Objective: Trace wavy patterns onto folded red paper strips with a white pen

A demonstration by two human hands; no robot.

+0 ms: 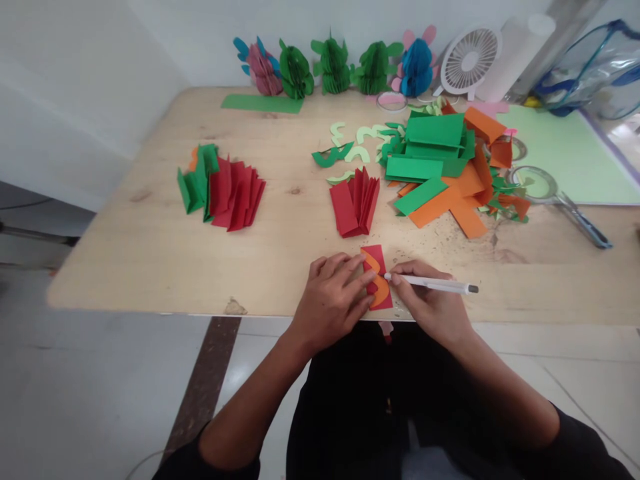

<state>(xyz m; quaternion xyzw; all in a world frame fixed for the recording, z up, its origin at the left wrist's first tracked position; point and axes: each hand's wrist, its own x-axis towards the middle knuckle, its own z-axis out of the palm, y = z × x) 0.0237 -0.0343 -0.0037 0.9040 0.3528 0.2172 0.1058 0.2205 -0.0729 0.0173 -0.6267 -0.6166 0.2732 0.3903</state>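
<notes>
My left hand point(334, 297) lies with its fingers spread, pressing an orange curved paper cutout point(382, 292) onto a small red paper piece point(376, 252) at the table's front edge. A white pen point(435, 283) is pinched in my right hand point(435, 303). Its tip meets the notch on the right side of the orange cutout. Just beyond my hands stands a pleated stack of red paper point(356, 205). Farther left are more folded red papers point(237, 197) beside folded green papers point(197, 180).
Folded green strips point(434, 133) and orange strips point(467, 207) pile up right of centre. Pale green scraps point(357, 155) lie near them. Tape rolls point(535, 183) and a cutter point(584, 222) are on the right. Several honeycomb paper figures point(334, 67) and a fan point(470, 61) line the wall.
</notes>
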